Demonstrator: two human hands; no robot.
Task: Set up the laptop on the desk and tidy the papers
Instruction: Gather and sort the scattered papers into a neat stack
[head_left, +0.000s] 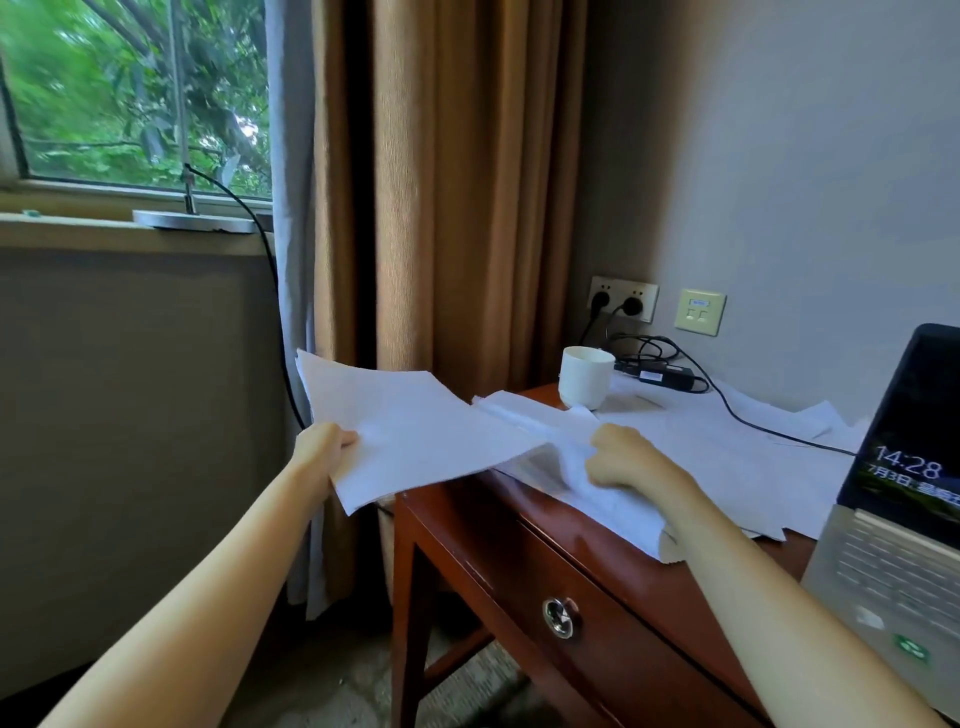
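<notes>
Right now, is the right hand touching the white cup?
Apart. The head view shows the right hand gripping papers on the desk; a strip of paper shows between its fingers and the white cup.

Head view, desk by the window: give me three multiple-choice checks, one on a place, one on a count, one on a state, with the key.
1. Where does the white cup stand?
A on the windowsill; B on the far corner of the desk, below the wall sockets; C on the floor.
2. How many plugs sit in the wall sockets?
A none; B one; C two.
3. In what state is the laptop?
A open, screen lit; B closed; C open, screen dark.

Key: 1 B, it stands at the desk's back edge under the sockets; 2 C, two black plugs show; 3 A, the screen reads 14:28.
</notes>
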